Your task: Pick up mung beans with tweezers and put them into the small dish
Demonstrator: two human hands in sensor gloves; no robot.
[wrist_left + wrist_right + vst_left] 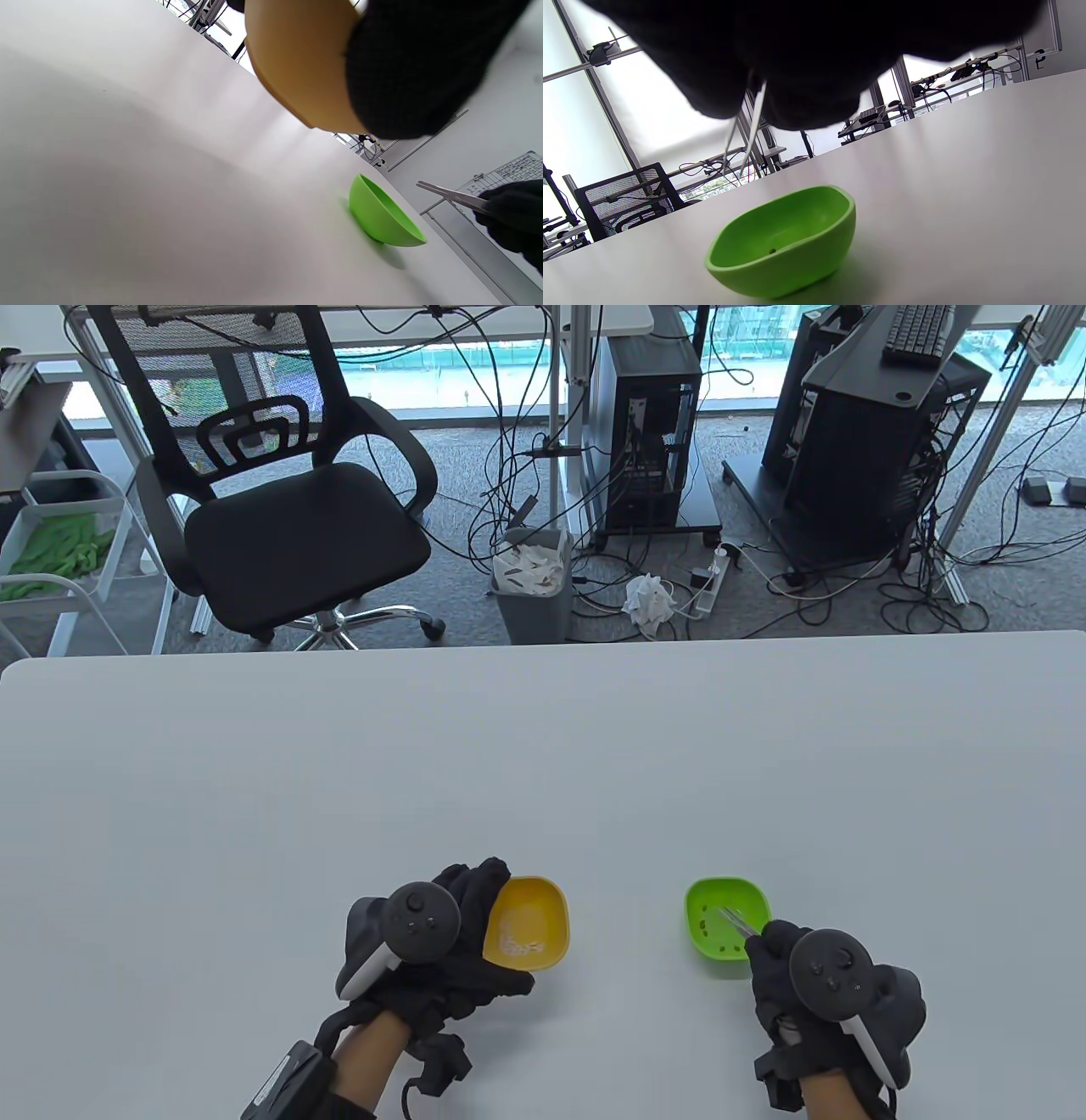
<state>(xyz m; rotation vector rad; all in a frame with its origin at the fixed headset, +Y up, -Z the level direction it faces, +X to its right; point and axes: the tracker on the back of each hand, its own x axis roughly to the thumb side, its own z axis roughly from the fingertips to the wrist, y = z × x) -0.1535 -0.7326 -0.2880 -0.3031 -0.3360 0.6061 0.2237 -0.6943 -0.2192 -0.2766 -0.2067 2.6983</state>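
A yellow dish (pixel 528 923) with pale grains in it sits at the table's near edge. My left hand (pixel 458 933) grips its left rim; in the left wrist view a gloved finger (pixel 407 72) lies on the dish's outer wall (pixel 297 63). A green dish (pixel 725 925) holding several dark beans stands to the right; it also shows in the left wrist view (pixel 382 216) and in the right wrist view (pixel 785 241). My right hand (pixel 776 954) holds metal tweezers (pixel 736 920), their tips slightly apart above the green dish. The tweezers also show in the right wrist view (pixel 742 140).
The white table (pixel 543 763) stretches far beyond the dishes. Behind its far edge stand a black office chair (pixel 288 500), a grey bin (pixel 533 581), computer towers and cables on the floor.
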